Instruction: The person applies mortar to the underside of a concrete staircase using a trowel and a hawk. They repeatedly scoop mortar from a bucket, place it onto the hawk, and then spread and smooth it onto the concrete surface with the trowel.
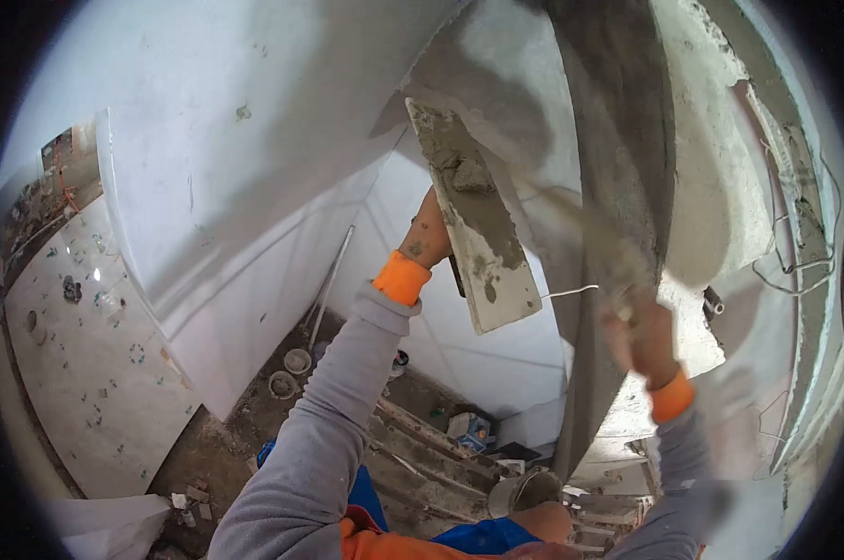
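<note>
Board and tool in two bare hands, seen from above. The board point(497, 301), taken as landmark, is held up, tilted, by the left hand point(429, 231). The fingers of this hand are hidden behind the board; their closure on it is judged from its being borne aloft. Grey paste point(469, 175) is carried on its face, heaped toward the upper end and smeared thinly below. To the right of the board, a long tool point(597, 233), softened by blur, is held in the right hand point(653, 341), its fingers apparently closed around the handle; the exact grip and the tool's type cannot be told. Motion of this hand is suggested by the blur. The step in hand is judged to be handling of the tool beside the loaded board, for which a steady left-hand hold is called for, lest paste be shed. Above the board, a darker patch point(483, 70) is seen on the wall point(329, 65). Below it, a bucket point(504, 499) is seen; below and to its left, two small pots point(298, 361) point(283, 385) are set on the floor point(218, 457).
</note>
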Demonstrator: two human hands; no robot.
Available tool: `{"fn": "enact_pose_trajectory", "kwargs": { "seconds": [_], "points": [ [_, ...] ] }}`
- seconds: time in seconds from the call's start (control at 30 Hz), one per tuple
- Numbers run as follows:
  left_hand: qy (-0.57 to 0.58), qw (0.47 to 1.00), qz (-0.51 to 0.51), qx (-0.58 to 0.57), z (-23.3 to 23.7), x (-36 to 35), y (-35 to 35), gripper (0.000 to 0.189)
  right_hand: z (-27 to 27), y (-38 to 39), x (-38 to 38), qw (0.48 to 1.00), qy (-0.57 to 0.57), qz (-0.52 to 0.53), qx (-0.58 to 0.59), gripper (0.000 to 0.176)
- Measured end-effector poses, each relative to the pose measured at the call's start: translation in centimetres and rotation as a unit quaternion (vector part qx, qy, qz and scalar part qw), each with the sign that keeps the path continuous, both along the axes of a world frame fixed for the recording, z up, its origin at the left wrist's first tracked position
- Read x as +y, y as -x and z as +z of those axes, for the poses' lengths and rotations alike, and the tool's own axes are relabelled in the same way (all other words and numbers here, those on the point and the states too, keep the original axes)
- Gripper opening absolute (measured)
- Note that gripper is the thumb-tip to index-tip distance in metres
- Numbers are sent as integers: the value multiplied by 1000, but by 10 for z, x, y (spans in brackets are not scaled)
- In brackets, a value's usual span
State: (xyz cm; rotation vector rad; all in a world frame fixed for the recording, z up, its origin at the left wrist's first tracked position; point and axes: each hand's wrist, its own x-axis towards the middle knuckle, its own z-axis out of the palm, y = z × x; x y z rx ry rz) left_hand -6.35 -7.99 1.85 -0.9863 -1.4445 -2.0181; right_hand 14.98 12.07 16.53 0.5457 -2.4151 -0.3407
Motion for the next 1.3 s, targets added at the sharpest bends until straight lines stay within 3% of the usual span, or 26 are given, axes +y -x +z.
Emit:
{"fn": "enact_pose_trajectory", "kwargs": {
  "seconds": [0.07, 0.1, 0.17, 0.23, 0.27, 0.33, 0.4, 0.5, 0.67, 0.73, 0.77, 0.87, 0.93, 1.07, 1.17, 1.2, 1.23, 1.27, 1.3],
  "points": [
    [-117, 980, -156, -44, 0, 8, -5, 58, -42, 0, -8, 993, 29, 105, -55, 26],
    [-173, 955, -234, -66, -1, 12, -6, 58, -50, 4, -10, 994, 29, 90, -62, 25],
    [-59, 989, -130, 21, -12, 18, 1, 57, -60, 14, -8, 995, 26, 60, -78, 23],
    [-35, 987, -159, 13, -11, 17, -6, 54, -59, 34, 2, 993, 39, 93, -54, 22],
    [-67, 968, -238, -38, -11, 16, -16, 51, -59, 45, 8, 992, 44, 111, -40, 22],
    [-58, 954, -291, -45, 5, 10, -37, 45, -57, 58, 19, 988, 65, 143, -8, 20],
    [15, 971, -234, 50, 25, 7, -49, 39, -46, 65, 23, 987, 65, 143, 7, 20],
    [18, 957, -280, 79, 20, 16, -38, 30, -32, 76, 29, 986, 60, 151, 42, 25],
    [-12, 936, -351, -22, 19, 14, -37, 26, 6, 82, 23, 990, 64, 99, 81, 32],
    [-29, 939, -343, -21, 15, 17, -28, 23, 27, 90, 14, 985, 7, 92, 143, 33],
    [-41, 937, -346, -30, 12, 18, -24, 22, 39, 90, 6, 992, -10, 11, 124, 34],
    [-96, 922, -365, -87, 5, 16, -12, 21, 74, 106, -25, 974, -70, 67, 205, 34],
    [-134, 922, -351, -99, -5, 20, 4, 22, 97, 116, -46, 971, -87, 24, 223, 37],
    [-173, 944, -266, -94, -23, 26, 30, 27, 141, 140, -81, 959, -110, -14, 261, 46],
    [-208, 949, -220, -84, -9, -3, 6, 30, 184, 166, -97, 957, -117, -17, 265, 45],
    [-185, 971, -144, -48, -3, -11, -4, 30, 195, 163, -112, 939, -190, -27, 285, 41],
    [-181, 974, -132, -41, -3, -13, -6, 31, 210, 156, -130, 916, -262, -35, 303, 38],
    [-178, 976, -120, -35, -3, -14, -7, 32, 233, 156, -144, 918, -254, -114, 283, 38],
    [-192, 964, -173, -57, -7, -11, 1, 33, 258, 164, -152, 915, -243, -192, 260, 38]
  ]
}}
